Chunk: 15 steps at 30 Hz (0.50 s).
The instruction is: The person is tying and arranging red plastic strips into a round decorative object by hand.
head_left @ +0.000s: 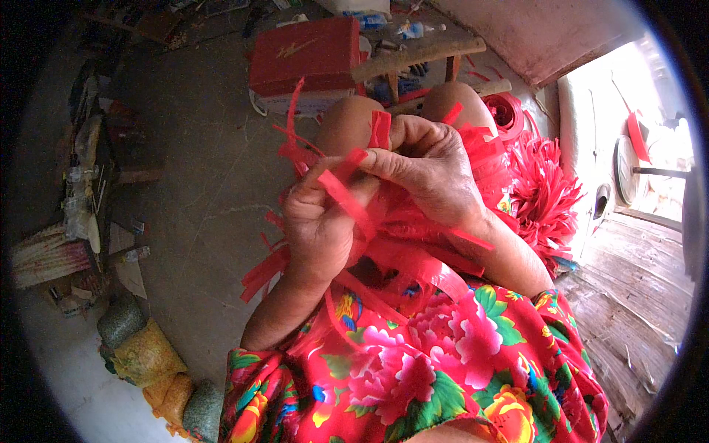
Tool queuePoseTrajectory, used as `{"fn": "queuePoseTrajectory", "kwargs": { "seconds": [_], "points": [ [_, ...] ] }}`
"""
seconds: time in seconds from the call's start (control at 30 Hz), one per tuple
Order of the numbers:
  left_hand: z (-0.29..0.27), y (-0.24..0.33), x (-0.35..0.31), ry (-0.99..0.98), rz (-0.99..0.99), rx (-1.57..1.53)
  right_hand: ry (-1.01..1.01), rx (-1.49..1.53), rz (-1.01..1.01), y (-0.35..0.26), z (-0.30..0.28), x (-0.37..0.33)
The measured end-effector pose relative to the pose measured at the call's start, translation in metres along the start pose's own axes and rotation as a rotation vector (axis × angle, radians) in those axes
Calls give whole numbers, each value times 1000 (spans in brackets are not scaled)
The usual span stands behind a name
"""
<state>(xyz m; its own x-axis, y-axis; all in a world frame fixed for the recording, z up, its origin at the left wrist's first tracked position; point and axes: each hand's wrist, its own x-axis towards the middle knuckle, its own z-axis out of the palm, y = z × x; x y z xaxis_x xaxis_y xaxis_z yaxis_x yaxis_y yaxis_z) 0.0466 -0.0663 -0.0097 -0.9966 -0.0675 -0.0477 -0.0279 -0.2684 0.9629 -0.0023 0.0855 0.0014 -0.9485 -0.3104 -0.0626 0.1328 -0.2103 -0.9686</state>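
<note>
Both hands meet over my lap, working on red ribbon strips. My left hand (321,214) is closed, its thumb and fingers pinching a red strip (346,201) whose end sticks out across the hand. Pressed close beside it, my right hand (436,170) pinches another bit of red ribbon (380,130) between thumb and curled fingers. More loose red strips (413,273) hang beneath the hands and spread over the flowered red cloth (443,340) on my lap. What lies between the fingertips is partly hidden.
To the right of my knees sit a red ribbon roll (504,116) and a large bunch of red strips (543,192). Ahead stand a red box (304,55) and a wooden stool (417,60). Stuffed sacks (148,353) lie at lower left, wooden boards (628,310) at right.
</note>
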Motion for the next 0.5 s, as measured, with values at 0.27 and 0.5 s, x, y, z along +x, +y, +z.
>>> {"fn": "queuePoseTrajectory", "kwargs": {
  "seconds": [0.27, 0.5],
  "points": [
    [-7, -3, 3, 21, 15, -22, -25, 176, 173, -16, 4, 1],
    [2, 2, 1, 41, 19, 8, -15, 112, 64, 2, -3, 2]
  ]
}}
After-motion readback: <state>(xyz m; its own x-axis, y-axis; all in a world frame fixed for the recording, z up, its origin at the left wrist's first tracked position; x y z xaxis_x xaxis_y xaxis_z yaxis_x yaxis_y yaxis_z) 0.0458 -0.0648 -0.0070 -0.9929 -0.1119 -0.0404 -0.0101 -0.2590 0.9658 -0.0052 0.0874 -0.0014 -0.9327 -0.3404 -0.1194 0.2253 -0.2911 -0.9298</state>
